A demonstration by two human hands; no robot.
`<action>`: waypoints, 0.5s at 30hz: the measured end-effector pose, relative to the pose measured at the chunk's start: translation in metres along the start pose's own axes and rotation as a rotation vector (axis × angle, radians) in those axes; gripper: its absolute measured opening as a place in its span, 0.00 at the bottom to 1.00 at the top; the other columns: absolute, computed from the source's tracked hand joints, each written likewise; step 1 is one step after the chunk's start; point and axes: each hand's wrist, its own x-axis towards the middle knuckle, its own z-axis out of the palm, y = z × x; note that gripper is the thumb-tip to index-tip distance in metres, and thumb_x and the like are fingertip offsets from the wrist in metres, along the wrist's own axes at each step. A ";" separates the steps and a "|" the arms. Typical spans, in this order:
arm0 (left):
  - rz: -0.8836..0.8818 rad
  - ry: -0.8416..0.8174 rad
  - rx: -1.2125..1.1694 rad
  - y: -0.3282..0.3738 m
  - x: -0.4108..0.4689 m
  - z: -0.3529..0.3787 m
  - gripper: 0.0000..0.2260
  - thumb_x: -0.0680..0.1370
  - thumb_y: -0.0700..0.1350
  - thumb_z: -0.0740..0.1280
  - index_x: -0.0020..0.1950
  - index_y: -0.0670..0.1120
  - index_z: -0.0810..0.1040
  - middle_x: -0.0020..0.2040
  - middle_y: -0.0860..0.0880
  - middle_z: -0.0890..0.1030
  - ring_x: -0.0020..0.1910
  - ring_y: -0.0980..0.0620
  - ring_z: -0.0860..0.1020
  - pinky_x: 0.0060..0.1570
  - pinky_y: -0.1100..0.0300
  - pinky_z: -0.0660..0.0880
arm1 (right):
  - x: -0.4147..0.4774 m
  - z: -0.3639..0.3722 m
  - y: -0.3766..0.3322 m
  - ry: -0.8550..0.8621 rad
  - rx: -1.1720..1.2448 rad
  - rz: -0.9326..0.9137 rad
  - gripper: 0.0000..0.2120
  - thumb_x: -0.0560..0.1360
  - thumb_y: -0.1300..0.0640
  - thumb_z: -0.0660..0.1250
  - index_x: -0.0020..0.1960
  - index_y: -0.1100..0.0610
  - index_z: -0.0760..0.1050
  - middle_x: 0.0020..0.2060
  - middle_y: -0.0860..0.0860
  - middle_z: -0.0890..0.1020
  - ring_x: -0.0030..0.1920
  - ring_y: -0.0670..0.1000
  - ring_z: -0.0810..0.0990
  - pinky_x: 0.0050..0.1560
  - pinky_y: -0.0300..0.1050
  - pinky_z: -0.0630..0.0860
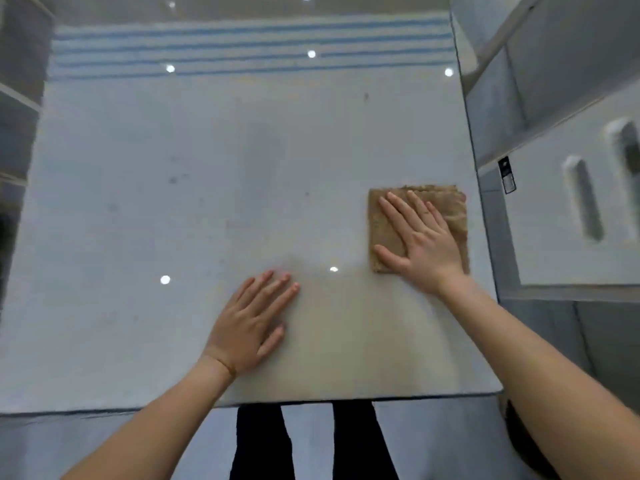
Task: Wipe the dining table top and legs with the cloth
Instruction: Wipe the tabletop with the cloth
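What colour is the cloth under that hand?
Light brown, a tan shade. The cloth shows best in the head view, under the right hand.

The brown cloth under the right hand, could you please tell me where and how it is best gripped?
Probably its far edge, pinched from above, thumb under the fold. The folded brown cloth lies flat on the dining table, and the right hand presses flat on its middle, leaving the far strip bare.

Glossy smooth table top, rough cloth
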 end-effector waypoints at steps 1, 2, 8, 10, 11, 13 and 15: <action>0.003 -0.002 -0.007 0.000 0.000 0.000 0.28 0.76 0.52 0.58 0.76 0.48 0.63 0.76 0.48 0.64 0.76 0.44 0.60 0.72 0.46 0.59 | 0.016 -0.003 0.007 0.010 -0.007 0.006 0.36 0.73 0.33 0.53 0.78 0.46 0.53 0.77 0.44 0.59 0.78 0.50 0.53 0.77 0.48 0.47; 0.007 -0.002 -0.005 -0.001 0.001 0.000 0.28 0.76 0.52 0.58 0.76 0.48 0.63 0.76 0.48 0.64 0.76 0.44 0.61 0.71 0.45 0.61 | 0.033 -0.007 0.014 0.023 -0.009 0.018 0.36 0.74 0.33 0.53 0.78 0.46 0.53 0.77 0.44 0.59 0.78 0.50 0.53 0.77 0.48 0.47; 0.029 0.039 -0.047 -0.005 0.000 0.004 0.28 0.76 0.50 0.58 0.76 0.48 0.63 0.75 0.48 0.66 0.74 0.44 0.64 0.69 0.44 0.64 | 0.145 -0.028 0.046 0.113 0.006 0.121 0.35 0.75 0.33 0.49 0.78 0.47 0.52 0.78 0.45 0.57 0.78 0.51 0.51 0.76 0.49 0.46; 0.028 0.045 -0.044 -0.005 0.001 0.005 0.28 0.75 0.49 0.58 0.76 0.49 0.62 0.75 0.49 0.66 0.74 0.44 0.64 0.70 0.45 0.63 | 0.188 -0.035 0.053 0.124 0.021 0.188 0.35 0.75 0.33 0.48 0.78 0.47 0.51 0.78 0.46 0.56 0.78 0.51 0.50 0.77 0.51 0.47; 0.027 0.049 -0.046 -0.004 0.001 0.005 0.29 0.75 0.49 0.59 0.76 0.49 0.62 0.75 0.49 0.66 0.74 0.44 0.64 0.70 0.46 0.63 | 0.208 -0.038 0.054 0.126 0.027 0.228 0.35 0.76 0.33 0.48 0.79 0.48 0.50 0.78 0.46 0.55 0.78 0.52 0.50 0.77 0.52 0.47; 0.025 0.055 -0.052 -0.003 0.002 0.004 0.28 0.75 0.48 0.58 0.76 0.49 0.62 0.75 0.49 0.67 0.75 0.44 0.63 0.72 0.47 0.61 | 0.241 -0.043 0.052 0.096 0.043 0.312 0.34 0.77 0.34 0.48 0.79 0.48 0.49 0.79 0.46 0.53 0.78 0.54 0.48 0.77 0.53 0.46; 0.014 0.056 -0.052 -0.003 0.002 0.002 0.28 0.75 0.48 0.59 0.76 0.50 0.63 0.75 0.50 0.66 0.75 0.45 0.63 0.72 0.48 0.60 | 0.252 -0.046 0.043 0.045 0.035 0.323 0.33 0.78 0.35 0.47 0.79 0.47 0.47 0.79 0.46 0.51 0.78 0.56 0.47 0.77 0.54 0.45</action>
